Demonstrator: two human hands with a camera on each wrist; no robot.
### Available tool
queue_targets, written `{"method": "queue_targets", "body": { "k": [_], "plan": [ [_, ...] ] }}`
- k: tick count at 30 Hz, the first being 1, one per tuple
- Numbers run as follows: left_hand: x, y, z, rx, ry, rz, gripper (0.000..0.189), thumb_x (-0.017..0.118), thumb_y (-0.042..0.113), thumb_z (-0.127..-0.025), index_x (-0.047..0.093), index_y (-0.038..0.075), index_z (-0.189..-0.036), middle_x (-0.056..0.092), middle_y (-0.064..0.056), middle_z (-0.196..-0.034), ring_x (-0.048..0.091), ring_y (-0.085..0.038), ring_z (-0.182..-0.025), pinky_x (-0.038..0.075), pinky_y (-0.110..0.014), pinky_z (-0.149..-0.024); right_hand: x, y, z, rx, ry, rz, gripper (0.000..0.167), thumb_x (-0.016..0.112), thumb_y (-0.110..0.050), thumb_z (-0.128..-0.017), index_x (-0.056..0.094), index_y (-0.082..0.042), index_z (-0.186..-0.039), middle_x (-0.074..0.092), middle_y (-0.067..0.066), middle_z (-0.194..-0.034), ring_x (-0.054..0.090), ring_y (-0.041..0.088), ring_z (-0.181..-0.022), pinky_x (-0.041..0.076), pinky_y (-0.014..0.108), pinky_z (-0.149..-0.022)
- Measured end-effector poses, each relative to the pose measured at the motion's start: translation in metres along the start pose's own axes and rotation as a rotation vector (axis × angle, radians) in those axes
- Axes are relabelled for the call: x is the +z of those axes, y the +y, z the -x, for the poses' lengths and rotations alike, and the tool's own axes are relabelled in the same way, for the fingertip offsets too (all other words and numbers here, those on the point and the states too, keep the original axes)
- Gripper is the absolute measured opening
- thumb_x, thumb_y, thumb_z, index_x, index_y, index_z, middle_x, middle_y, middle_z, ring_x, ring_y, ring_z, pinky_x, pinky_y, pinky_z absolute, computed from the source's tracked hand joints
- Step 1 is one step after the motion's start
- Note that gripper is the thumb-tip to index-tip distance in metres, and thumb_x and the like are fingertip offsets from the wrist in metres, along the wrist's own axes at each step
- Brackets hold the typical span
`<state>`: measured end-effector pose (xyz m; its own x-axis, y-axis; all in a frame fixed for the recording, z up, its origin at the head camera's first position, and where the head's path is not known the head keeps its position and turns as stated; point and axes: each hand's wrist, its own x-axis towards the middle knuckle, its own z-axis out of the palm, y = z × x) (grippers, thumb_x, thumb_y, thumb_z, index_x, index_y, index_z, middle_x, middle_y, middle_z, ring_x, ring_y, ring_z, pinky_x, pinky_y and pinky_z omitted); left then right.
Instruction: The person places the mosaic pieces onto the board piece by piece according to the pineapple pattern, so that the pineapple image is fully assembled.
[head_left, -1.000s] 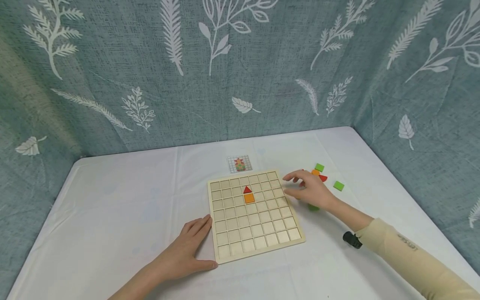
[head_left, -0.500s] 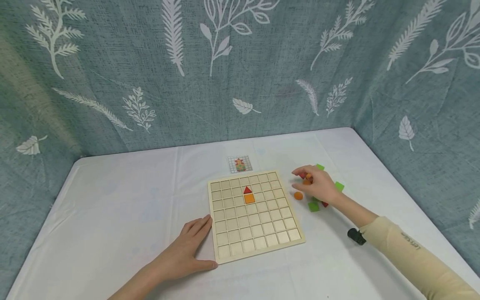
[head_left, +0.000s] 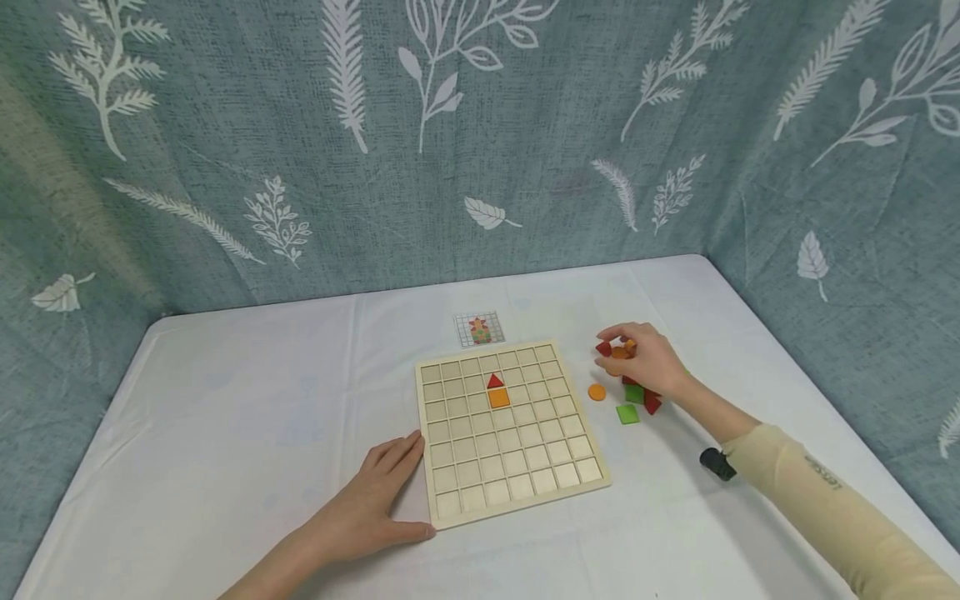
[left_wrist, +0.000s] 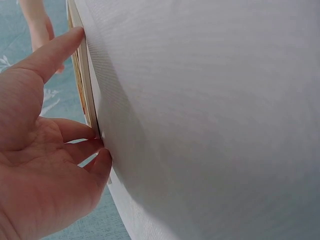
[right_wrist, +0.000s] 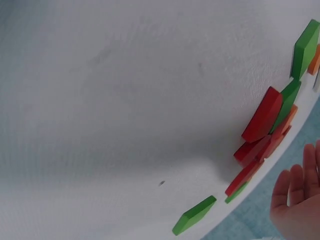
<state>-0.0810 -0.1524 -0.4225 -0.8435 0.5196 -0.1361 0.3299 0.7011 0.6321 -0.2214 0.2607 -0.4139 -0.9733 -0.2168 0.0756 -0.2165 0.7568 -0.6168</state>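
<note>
In the head view a pale wooden grid board (head_left: 517, 450) lies on the table. An orange square tile (head_left: 498, 398) and a red triangular tile (head_left: 495, 381) sit in its cells. My left hand (head_left: 367, 504) rests against the board's left edge, fingers straight and thumb apart; the left wrist view shows the fingertips touching the rim. My right hand (head_left: 645, 358) is over the loose tiles, right of the board, with a gap between thumb and fingers. Within that gap appear a red tile (head_left: 603, 348) and an orange tile (head_left: 619, 353). The right wrist view shows only some right fingers (right_wrist: 296, 185).
An orange round tile (head_left: 597, 392) and a green tile (head_left: 627, 414) lie near the board's right edge. Several red and green tiles are heaped under the right hand. A small pattern card (head_left: 478, 329) lies behind the board. Patterned curtains (head_left: 480, 208) enclose the table.
My right hand has moved right and away from the board, across the loose tiles, uncovering the orange round tile and a green one. The left hand has stayed at the board's edge.
</note>
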Motion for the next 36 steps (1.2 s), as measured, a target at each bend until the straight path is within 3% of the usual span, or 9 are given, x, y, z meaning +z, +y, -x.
{"method": "queue_targets", "body": {
  "k": [22, 36],
  "plan": [
    [0.0, -0.001, 0.0, 0.025, 0.017, -0.031, 0.105, 0.076, 0.052, -0.079, 0.026, -0.005, -0.151, 0.023, -0.015, -0.159, 0.022, -0.035, -0.141, 0.031, -0.055, -0.107, -0.005, 0.015, -0.012, 0.06, -0.06, 0.067, 0.044, 0.075, -0.021, -0.086, 0.064, 0.0, -0.123, 0.062, 0.021, -0.121, 0.043, 0.037, -0.118, 0.04, 0.052, -0.097],
    [0.0, -0.001, 0.0, 0.007, 0.003, -0.018, 0.105, 0.076, 0.054, -0.079, 0.026, -0.004, -0.151, 0.021, -0.014, -0.159, 0.02, -0.035, -0.142, 0.03, -0.056, -0.108, -0.003, 0.022, -0.015, 0.045, -0.069, 0.075, 0.044, 0.076, -0.021, -0.086, 0.065, 0.003, -0.121, 0.064, 0.022, -0.119, 0.047, 0.038, -0.117, 0.041, 0.051, -0.097]
  ]
}}
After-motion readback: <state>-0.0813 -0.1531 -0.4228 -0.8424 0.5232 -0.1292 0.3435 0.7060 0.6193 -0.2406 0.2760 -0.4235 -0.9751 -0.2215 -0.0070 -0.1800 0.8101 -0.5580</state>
